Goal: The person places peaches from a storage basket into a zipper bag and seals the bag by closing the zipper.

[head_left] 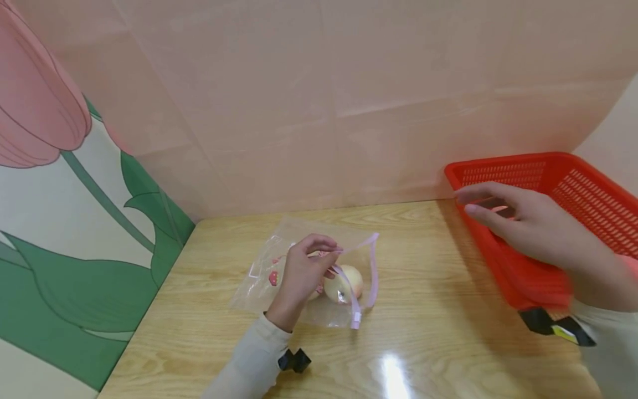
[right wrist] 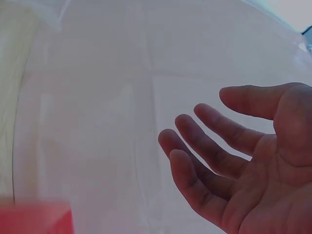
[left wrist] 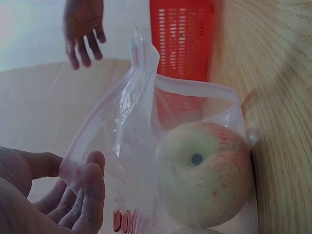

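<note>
Your L hand (head_left: pixel 303 270) pinching bag (head_left: pixel 266 269) rim, wrist bent over desk (head_left: pixel 423 299) | your R hand (head_left: pixel 535 224) raised nr basket (head_left: pixel 600 197), fingers apart, loosely bent | peach (head_left: pixel 353 280) in bag on desk, nr bag mouth

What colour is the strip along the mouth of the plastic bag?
The strip is pale lilac-pink, seen best in the head view.

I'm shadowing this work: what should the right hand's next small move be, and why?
Probably lower the right hand into the red slotted plastic basket: the hand is empty and near it, while the left hand pinches the lilac-edged clear plastic bag, its mouth open, a round, red-flecked peach inside.
</note>
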The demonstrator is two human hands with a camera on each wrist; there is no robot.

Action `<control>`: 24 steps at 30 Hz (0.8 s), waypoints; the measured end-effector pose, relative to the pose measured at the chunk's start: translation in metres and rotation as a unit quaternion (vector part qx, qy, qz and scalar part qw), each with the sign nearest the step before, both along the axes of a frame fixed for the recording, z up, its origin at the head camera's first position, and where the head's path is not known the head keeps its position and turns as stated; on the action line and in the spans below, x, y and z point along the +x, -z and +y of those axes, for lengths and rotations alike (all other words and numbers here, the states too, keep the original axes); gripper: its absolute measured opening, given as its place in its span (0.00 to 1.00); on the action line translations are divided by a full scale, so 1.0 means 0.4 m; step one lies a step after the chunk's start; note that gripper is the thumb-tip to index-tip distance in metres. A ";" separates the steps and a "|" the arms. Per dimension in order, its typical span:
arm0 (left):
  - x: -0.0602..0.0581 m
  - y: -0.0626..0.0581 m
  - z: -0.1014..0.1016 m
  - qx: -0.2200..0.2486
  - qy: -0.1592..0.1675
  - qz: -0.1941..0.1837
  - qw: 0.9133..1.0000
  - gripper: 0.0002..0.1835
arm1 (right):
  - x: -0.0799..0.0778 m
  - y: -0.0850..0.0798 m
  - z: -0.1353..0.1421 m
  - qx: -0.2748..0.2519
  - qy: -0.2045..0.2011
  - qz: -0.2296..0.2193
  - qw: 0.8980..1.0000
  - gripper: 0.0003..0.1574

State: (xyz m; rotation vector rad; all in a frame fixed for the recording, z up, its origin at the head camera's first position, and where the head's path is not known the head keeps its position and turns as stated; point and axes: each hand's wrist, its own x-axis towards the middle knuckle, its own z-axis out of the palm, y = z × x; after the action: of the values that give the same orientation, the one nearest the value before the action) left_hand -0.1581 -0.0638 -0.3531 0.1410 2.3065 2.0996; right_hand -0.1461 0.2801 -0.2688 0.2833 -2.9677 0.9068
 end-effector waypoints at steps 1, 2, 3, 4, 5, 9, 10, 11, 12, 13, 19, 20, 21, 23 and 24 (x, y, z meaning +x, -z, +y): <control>0.000 0.000 0.000 -0.002 -0.002 0.001 1.000 0.08 | -0.002 0.000 0.010 0.010 0.004 -0.001 1.000 0.28; 0.001 -0.001 0.001 -0.003 -0.003 0.001 1.000 0.08 | -0.004 0.003 0.022 0.019 0.009 0.000 1.000 0.29; 0.002 -0.002 0.002 -0.006 -0.005 0.002 1.000 0.08 | -0.005 0.008 0.035 0.028 0.017 -0.005 0.999 0.32; 0.001 -0.002 0.003 -0.008 -0.005 0.004 1.000 0.08 | -0.006 0.013 0.049 0.036 0.027 -0.009 0.999 0.34; 0.000 -0.003 0.004 -0.009 -0.006 0.005 1.000 0.08 | -0.006 0.021 0.064 0.042 0.038 -0.015 0.998 0.37; -0.003 -0.009 0.008 -0.012 -0.006 0.007 1.000 0.09 | -0.012 0.058 0.137 0.055 0.061 -0.026 0.996 0.47; -0.004 -0.010 0.008 -0.012 -0.006 0.007 1.000 0.09 | -0.015 0.068 0.156 0.056 0.059 -0.024 0.996 0.47; -0.005 -0.012 0.008 -0.012 -0.006 0.007 1.000 0.10 | -0.018 0.078 0.176 0.057 0.057 -0.023 0.996 0.48; -0.005 -0.013 0.009 -0.012 -0.006 0.009 1.000 0.10 | -0.022 0.088 0.194 0.062 0.055 -0.015 0.996 0.48; -0.005 -0.015 0.009 -0.012 -0.006 0.009 1.000 0.10 | -0.026 0.097 0.214 0.069 0.053 -0.008 0.996 0.48; -0.002 -0.019 0.009 -0.009 -0.004 0.005 1.000 0.10 | -0.046 0.161 0.303 0.087 0.083 0.008 0.993 0.64; -0.002 -0.019 0.010 -0.008 -0.003 0.004 1.000 0.10 | -0.048 0.173 0.318 0.081 0.095 0.011 0.992 0.68; -0.001 -0.019 0.010 -0.007 -0.002 0.005 1.000 0.10 | -0.049 0.184 0.334 0.072 0.109 0.011 0.991 0.71; 0.000 -0.018 0.012 -0.006 0.000 0.005 1.000 0.10 | -0.053 0.206 0.366 0.059 0.142 0.018 0.988 0.77; 0.000 -0.017 0.013 -0.005 0.001 0.007 1.000 0.10 | -0.055 0.216 0.380 0.053 0.156 0.020 0.986 0.79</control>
State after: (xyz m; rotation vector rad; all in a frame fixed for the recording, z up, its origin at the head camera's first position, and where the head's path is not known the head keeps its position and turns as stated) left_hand -0.1581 -0.0587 -0.3462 0.1573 2.3240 2.0916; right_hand -0.1681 0.4322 -0.3553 -0.1563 -2.9102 0.6994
